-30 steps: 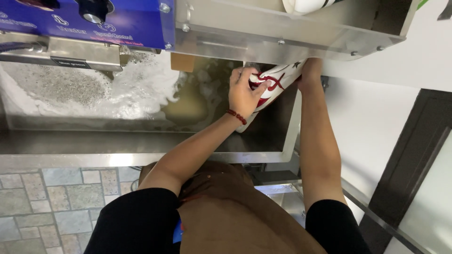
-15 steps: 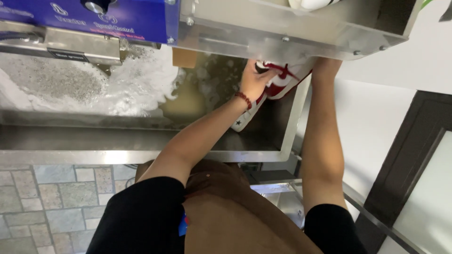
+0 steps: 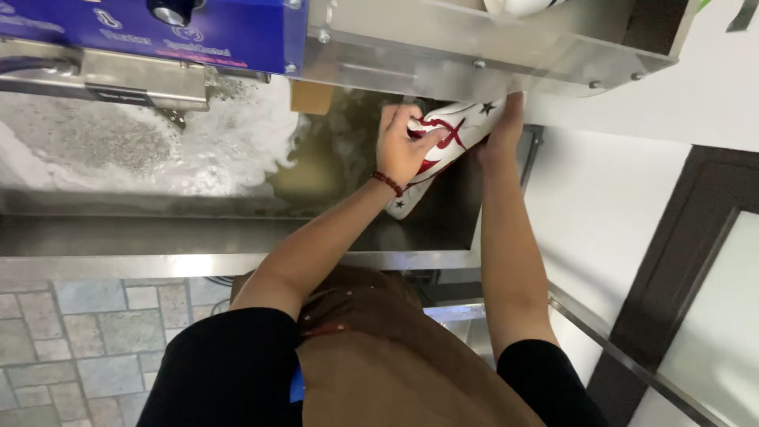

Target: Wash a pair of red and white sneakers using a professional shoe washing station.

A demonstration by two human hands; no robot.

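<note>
The left hand [image 3: 405,146] has its grip closed over the top of a white shoe with red trim and black stars [image 3: 439,150], fingers pressed onto its upper. A red bead bracelet [image 3: 387,183] circles that wrist. The right hand [image 3: 504,126] cups the shoe's far side from beneath the metal housing [image 3: 490,55]; its fingers are hidden, so I cannot tell how its grip stands. The shoe hangs tilted, toe down, inside a steel basin [image 3: 118,229]. To the left, white foam [image 3: 158,142] fills the basin under a blue machine panel [image 3: 142,32]. Below lies a tiled floor [image 3: 63,340].
</note>
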